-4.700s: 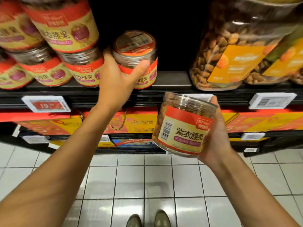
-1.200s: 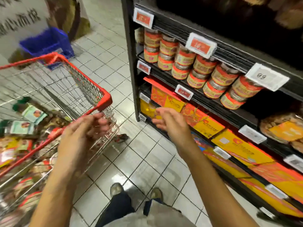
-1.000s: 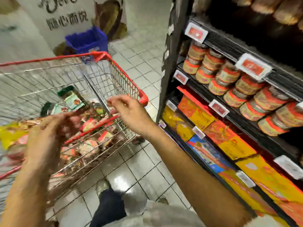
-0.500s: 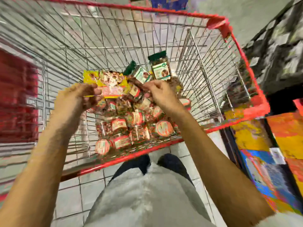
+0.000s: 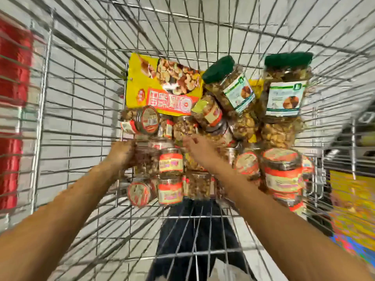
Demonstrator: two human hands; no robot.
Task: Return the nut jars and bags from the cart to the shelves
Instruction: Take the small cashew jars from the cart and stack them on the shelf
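Head view looks straight down into the wire cart (image 5: pixel 81 102), with heavy motion blur across the frame. Both bare forearms reach in from the near edge. At the left edge of the jar pile sits the left hand (image 5: pixel 121 154), its fingers (image 5: pixel 132 147) smeared against a clear nut jar (image 5: pixel 147 160); whether they are grasping it or merely touching it cannot be told. Over the middle of the pile is the right hand (image 5: pixel 200 151), fingers (image 5: pixel 189 139) loosely extended and released, holding nothing. Their tips lie just above and to the right of a red-labelled jar (image 5: pixel 170 163) and just below an unlabelled-side jar (image 5: pixel 183 127); contact with either is not determinable. More red-labelled stock surrounds both hands: a near-edge jar (image 5: pixel 170 192) standing upright, a lid-up jar (image 5: pixel 139 192) beside it, and a right-side jar (image 5: pixel 282 172). Beyond the fingertips, at the far end of the pile, a yellow nut bag (image 5: pixel 162 86) lies flat. Beside it rest a tilted green-lidded jar (image 5: pixel 229 86) and an upright green-lidded jar (image 5: pixel 286 88). Dark trousers (image 5: pixel 194 230) show through the cart floor.
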